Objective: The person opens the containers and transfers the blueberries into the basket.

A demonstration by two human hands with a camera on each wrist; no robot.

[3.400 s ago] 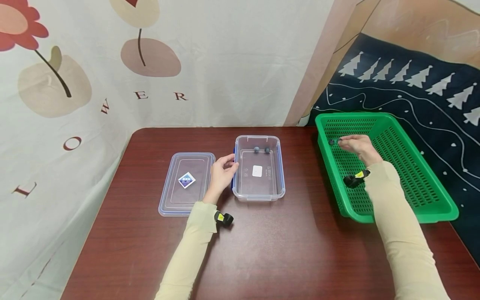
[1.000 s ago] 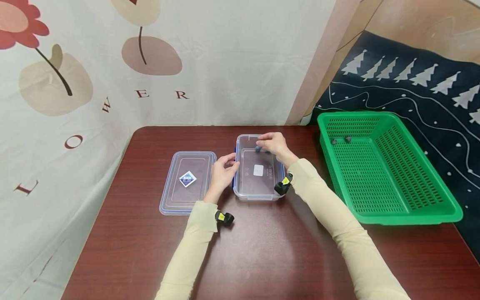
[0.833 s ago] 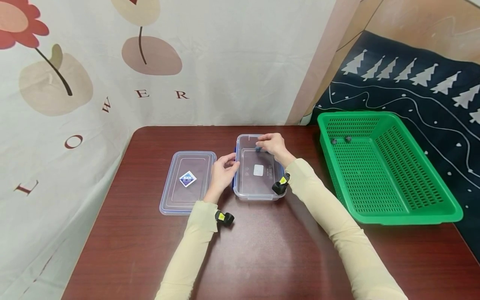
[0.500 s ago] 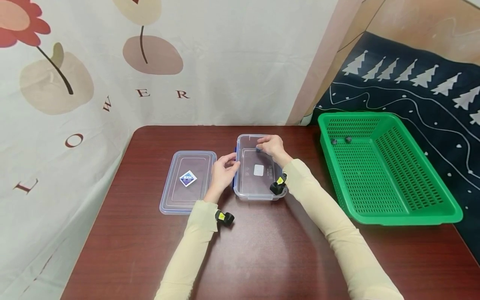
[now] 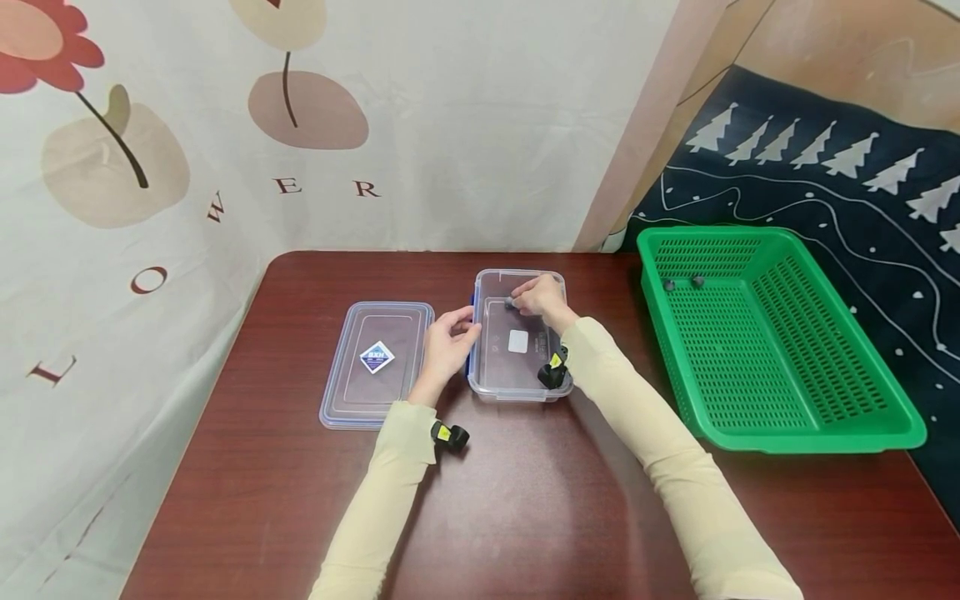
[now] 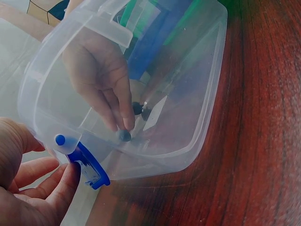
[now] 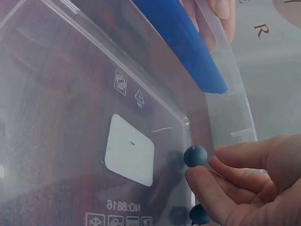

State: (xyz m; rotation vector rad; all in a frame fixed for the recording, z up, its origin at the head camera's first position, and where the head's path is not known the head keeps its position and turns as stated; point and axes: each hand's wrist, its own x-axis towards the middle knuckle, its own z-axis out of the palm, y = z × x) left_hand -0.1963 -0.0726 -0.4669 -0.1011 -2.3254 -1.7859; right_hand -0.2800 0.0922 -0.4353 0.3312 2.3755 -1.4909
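My left hand [image 5: 447, 343] is beside the left wall of a clear plastic box [image 5: 517, 393]. Its fingertips touch the box near a blue latch [image 6: 89, 165], curled around nothing. Inside the box, my right hand [image 5: 542, 298] reaches low toward the far end. Its thumb and a finger pinch a small round blueberry [image 7: 195, 156] close to the bottom; this blueberry [image 6: 123, 135] also shows through the wall in the left wrist view. A second blueberry [image 7: 200, 214] lies just below the thumb in the right wrist view.
A clear lid [image 5: 375, 400] with a diamond-shaped label lies flat left of the box. At the right stands a green slotted basket [image 5: 825, 440] with two small dark round pieces [image 5: 698, 282] near its far left corner. A printed cloth [image 5: 450, 125] hangs behind the brown table [image 5: 480, 517].
My right hand has come from the green basket into the box and has since sunk lower and slightly nearer, the blueberry at its fingertips. The left hand has stayed by the box.
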